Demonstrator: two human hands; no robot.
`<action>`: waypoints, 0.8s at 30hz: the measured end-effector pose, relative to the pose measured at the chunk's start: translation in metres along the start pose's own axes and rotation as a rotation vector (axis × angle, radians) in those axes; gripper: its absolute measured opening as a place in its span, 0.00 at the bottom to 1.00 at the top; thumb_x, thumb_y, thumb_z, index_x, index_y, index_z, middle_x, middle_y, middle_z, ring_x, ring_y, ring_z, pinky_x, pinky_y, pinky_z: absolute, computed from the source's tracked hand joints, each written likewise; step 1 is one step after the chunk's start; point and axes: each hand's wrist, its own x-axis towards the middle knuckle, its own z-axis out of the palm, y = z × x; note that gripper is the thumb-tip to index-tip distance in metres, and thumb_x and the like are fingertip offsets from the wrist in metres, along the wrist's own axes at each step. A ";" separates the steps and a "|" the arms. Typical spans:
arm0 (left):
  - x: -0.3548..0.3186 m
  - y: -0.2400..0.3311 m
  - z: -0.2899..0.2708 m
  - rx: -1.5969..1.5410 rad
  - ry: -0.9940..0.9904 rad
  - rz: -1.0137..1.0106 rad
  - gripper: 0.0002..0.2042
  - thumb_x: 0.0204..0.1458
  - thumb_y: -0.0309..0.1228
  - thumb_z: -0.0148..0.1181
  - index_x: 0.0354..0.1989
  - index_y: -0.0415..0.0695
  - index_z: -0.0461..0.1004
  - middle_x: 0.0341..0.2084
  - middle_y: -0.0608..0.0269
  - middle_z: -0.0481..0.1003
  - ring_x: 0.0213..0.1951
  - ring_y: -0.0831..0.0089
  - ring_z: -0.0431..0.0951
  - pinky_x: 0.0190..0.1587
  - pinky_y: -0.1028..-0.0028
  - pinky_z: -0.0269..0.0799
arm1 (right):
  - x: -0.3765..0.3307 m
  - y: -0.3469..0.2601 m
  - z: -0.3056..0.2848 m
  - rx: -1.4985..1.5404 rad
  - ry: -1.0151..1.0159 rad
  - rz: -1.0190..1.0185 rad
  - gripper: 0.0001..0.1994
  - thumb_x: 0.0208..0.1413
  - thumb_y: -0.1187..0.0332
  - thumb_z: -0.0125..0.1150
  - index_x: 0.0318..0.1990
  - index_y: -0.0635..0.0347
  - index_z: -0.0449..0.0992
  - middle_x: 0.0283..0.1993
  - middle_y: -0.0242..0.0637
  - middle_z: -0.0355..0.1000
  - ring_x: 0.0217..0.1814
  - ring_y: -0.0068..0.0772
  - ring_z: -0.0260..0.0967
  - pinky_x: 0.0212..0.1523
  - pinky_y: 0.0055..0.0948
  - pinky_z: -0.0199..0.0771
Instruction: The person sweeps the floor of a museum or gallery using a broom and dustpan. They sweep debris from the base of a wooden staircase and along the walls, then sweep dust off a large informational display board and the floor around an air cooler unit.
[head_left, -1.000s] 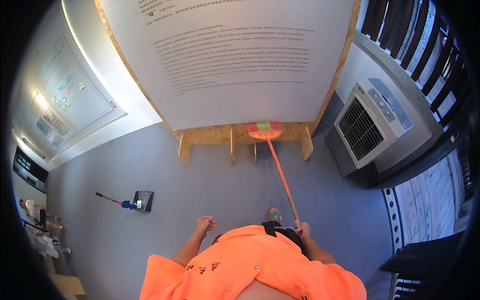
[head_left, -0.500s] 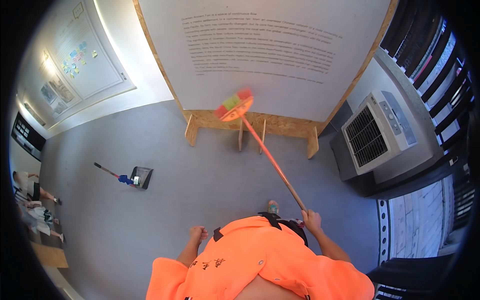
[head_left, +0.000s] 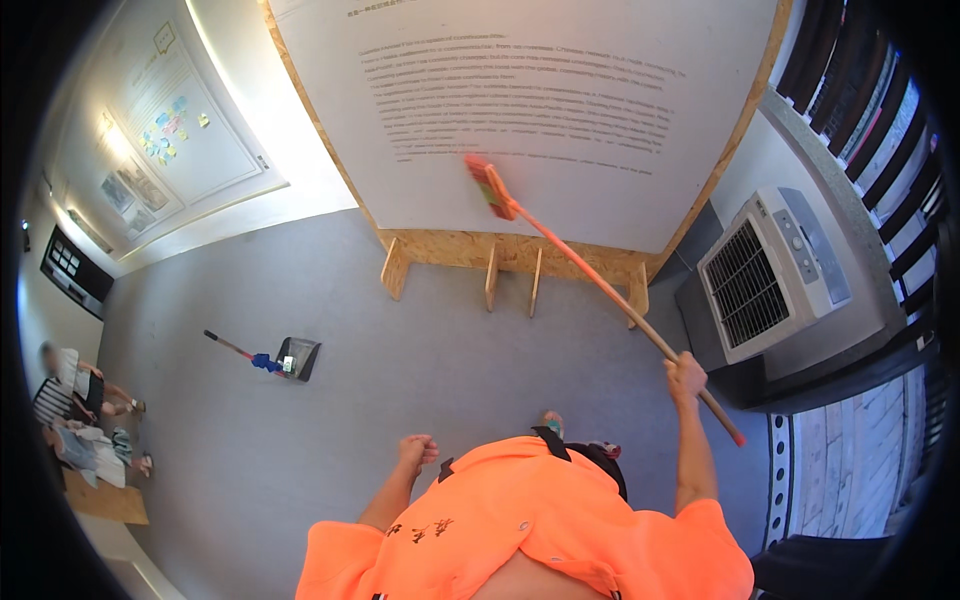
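My right hand [head_left: 686, 376] is wrapped round the wooden handle of a broom [head_left: 600, 280], some way up from its red-tipped end. The handle slants up and to the left. At its far end the red and green bristle head is raised in front of the white text panel, smeared by motion; whether it touches the panel I cannot tell. My left hand [head_left: 419, 451] hangs beside my orange shirt [head_left: 450, 520], its fingers curled in, with nothing visible in it. Out on the floor to the left lies a long-handled black dustpan [head_left: 300, 358] with a blue wrapping on its handle.
Wooden feet [head_left: 395, 270] hold up the text panel [head_left: 520, 200]. A grey-white air cooler [head_left: 760, 280] stands at the right, near dark slats [head_left: 860, 130]. At the left edge, people [head_left: 85, 410] sit on a wooden bench [head_left: 108, 500].
My right hand has swung forward and to the right with the broom, and the handle's end now shows behind it. The broom head has turned more upright. My left hand has shifted slightly right.
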 end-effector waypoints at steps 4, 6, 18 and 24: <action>0.026 -0.010 0.012 0.074 0.015 -0.047 0.07 0.48 0.27 0.51 0.34 0.38 0.72 0.21 0.57 0.74 0.19 0.68 0.76 0.18 0.71 0.71 | -0.031 0.111 -0.021 -0.039 -0.005 0.140 0.16 0.41 0.57 0.66 0.24 0.59 0.68 0.25 0.44 0.71 0.30 0.50 0.71 0.31 0.44 0.69; 0.040 -0.004 0.028 0.113 -0.020 -0.029 0.08 0.47 0.28 0.51 0.33 0.38 0.72 0.22 0.57 0.74 0.18 0.67 0.75 0.18 0.71 0.71 | -0.049 0.153 -0.032 -0.074 0.020 0.228 0.16 0.41 0.57 0.66 0.24 0.59 0.70 0.24 0.45 0.71 0.30 0.51 0.70 0.31 0.45 0.69; 0.065 0.055 0.223 0.467 -0.389 0.096 0.07 0.48 0.28 0.51 0.26 0.42 0.75 0.18 0.60 0.75 0.18 0.71 0.76 0.21 0.72 0.74 | -0.154 0.240 -0.106 -0.129 -0.223 0.035 0.20 0.51 0.50 0.54 0.31 0.61 0.77 0.28 0.48 0.73 0.27 0.47 0.72 0.23 0.42 0.69; 0.077 0.038 0.245 0.383 -0.486 0.175 0.07 0.50 0.32 0.54 0.28 0.43 0.75 0.21 0.63 0.75 0.22 0.73 0.75 0.26 0.74 0.73 | -0.102 0.149 0.015 0.380 -0.506 -0.109 0.23 0.51 0.48 0.52 0.26 0.63 0.75 0.26 0.50 0.73 0.26 0.50 0.70 0.25 0.44 0.68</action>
